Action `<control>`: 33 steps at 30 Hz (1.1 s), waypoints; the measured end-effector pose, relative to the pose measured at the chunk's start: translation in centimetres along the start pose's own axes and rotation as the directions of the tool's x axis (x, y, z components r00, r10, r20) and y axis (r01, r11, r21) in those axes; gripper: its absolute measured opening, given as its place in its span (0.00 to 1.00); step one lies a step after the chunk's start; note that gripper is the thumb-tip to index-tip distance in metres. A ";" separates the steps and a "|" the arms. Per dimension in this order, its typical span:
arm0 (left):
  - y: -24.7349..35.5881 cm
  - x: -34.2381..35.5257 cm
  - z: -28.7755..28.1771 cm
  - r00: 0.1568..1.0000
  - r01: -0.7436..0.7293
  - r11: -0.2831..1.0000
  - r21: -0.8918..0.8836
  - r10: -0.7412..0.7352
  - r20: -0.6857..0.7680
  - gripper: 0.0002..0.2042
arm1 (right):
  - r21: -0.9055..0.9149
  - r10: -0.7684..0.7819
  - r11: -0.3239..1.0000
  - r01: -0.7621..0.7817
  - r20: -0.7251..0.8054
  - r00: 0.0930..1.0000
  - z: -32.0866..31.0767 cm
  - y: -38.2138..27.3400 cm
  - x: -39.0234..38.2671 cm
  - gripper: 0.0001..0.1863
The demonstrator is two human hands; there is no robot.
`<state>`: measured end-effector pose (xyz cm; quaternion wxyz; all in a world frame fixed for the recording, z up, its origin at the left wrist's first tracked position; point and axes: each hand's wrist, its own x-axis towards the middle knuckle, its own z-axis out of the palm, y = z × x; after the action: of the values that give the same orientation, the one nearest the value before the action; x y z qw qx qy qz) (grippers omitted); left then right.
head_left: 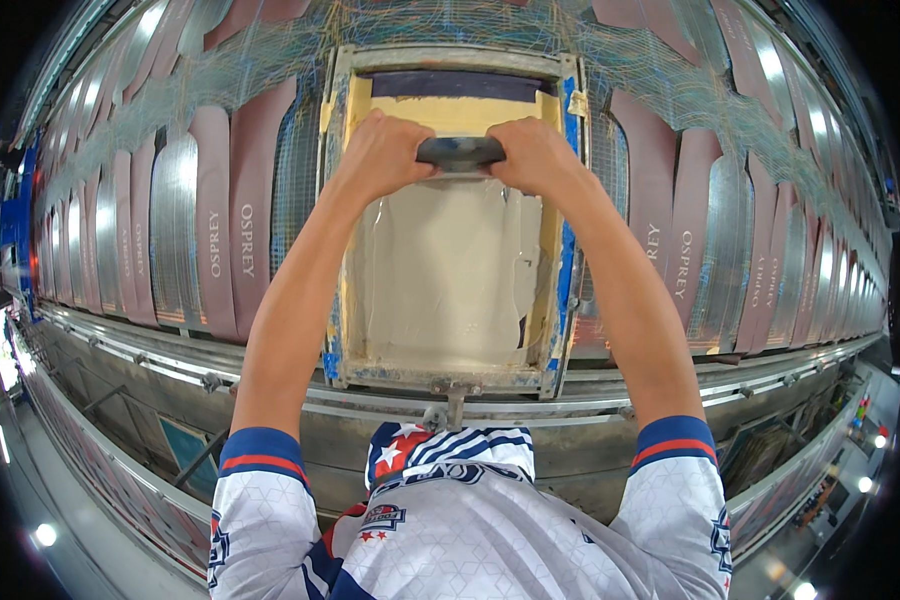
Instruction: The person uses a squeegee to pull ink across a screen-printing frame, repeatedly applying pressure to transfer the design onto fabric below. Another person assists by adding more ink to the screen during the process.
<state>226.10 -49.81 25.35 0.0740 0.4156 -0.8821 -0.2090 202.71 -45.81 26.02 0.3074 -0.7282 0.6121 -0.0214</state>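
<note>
Both my arms reach forward over a screen-printing frame (554, 375), which has worn edges, yellow tape inside and blue tape on its right side. Toward the frame's far end is a squeegee (460, 152) with a dark handle. My left hand (385, 155) is closed on the handle's left end, and my right hand (538, 158) on its right end. Pale cream ink (440, 280) covers the mesh between the squeegee and the near end, with uneven streaks along its right side. The squeegee's lower edge is mostly hidden by the handle.
Long rows of mauve cut pieces (210, 220) with pale lettering lie on the printing table on both sides of the frame. A colour-streaked band (235, 70) crosses behind. A metal rail (610, 402) runs along the near edge, with a clamp (455, 400) at the frame's middle.
</note>
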 end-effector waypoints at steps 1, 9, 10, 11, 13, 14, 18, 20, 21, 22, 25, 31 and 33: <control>0.0 -0.2 0.2 1.000 0.005 1.000 0.020 -0.005 0.005 0.12 | -0.012 0.004 1.000 -0.004 -0.003 1.000 0.2 -0.4 -0.4 0.11; 4.8 -13.8 4.4 0.992 -0.118 0.992 0.052 0.119 -0.027 0.08 | -0.091 -0.186 0.981 0.172 -0.165 0.969 8.6 -3.4 -12.8 0.11; 6.2 -16.8 4.7 0.992 -0.121 0.992 0.043 0.122 -0.024 0.08 | -0.056 -0.179 0.983 0.173 -0.141 0.974 10.0 -4.5 -15.7 0.11; 7.3 -19.4 5.4 0.994 -0.108 0.994 0.028 0.108 -0.005 0.11 | -0.027 -0.169 0.986 0.167 -0.121 0.978 10.9 -5.3 -17.8 0.12; 8.8 -22.0 5.8 0.996 -0.091 0.996 0.007 0.091 -0.012 0.14 | 0.005 -0.211 0.975 0.221 -0.278 0.937 12.6 -6.1 -20.1 0.11; 9.3 -22.4 5.9 0.995 -0.095 0.996 0.002 0.095 -0.045 0.14 | 0.018 -0.227 0.968 0.249 -0.354 0.907 13.0 -6.3 -20.7 0.11; 8.6 -20.9 5.0 0.992 -0.109 0.993 -0.037 0.111 0.052 0.14 | 0.048 -0.187 0.978 0.203 -0.230 0.955 12.3 -5.7 -20.1 0.10; 7.2 -18.2 4.0 0.993 -0.112 0.994 0.000 0.112 0.031 0.12 | 0.035 -0.161 0.985 0.166 -0.119 0.980 10.1 -5.3 -17.7 0.10; 6.3 -16.4 3.6 0.993 -0.118 0.993 0.013 0.117 0.025 0.12 | -0.006 -0.177 0.984 0.178 -0.158 0.971 9.1 -4.7 -15.9 0.10; 5.1 -14.0 3.1 0.992 -0.123 0.992 0.023 0.123 0.006 0.09 | -0.043 -0.196 0.981 0.191 -0.190 0.962 8.0 -4.0 -13.7 0.10; 1.9 -6.1 1.3 0.989 -0.147 0.988 0.056 0.149 -0.026 0.12 | -0.082 -0.119 0.991 0.108 -0.155 0.981 4.0 -1.7 -6.9 0.09; -0.7 0.4 0.2 0.998 -0.058 0.997 0.045 0.057 0.021 0.14 | -0.023 -0.041 0.999 0.039 -0.089 0.995 0.7 0.4 -0.3 0.13; -0.8 0.9 0.2 0.998 -0.027 1.000 0.011 0.026 0.059 0.14 | 0.018 0.046 0.999 -0.046 -0.002 0.999 -0.1 0.0 0.0 0.12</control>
<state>226.00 -50.85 24.80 0.0483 0.3980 -0.8905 -0.2151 202.64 -45.86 26.06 0.3137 -0.7112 0.6288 -0.0206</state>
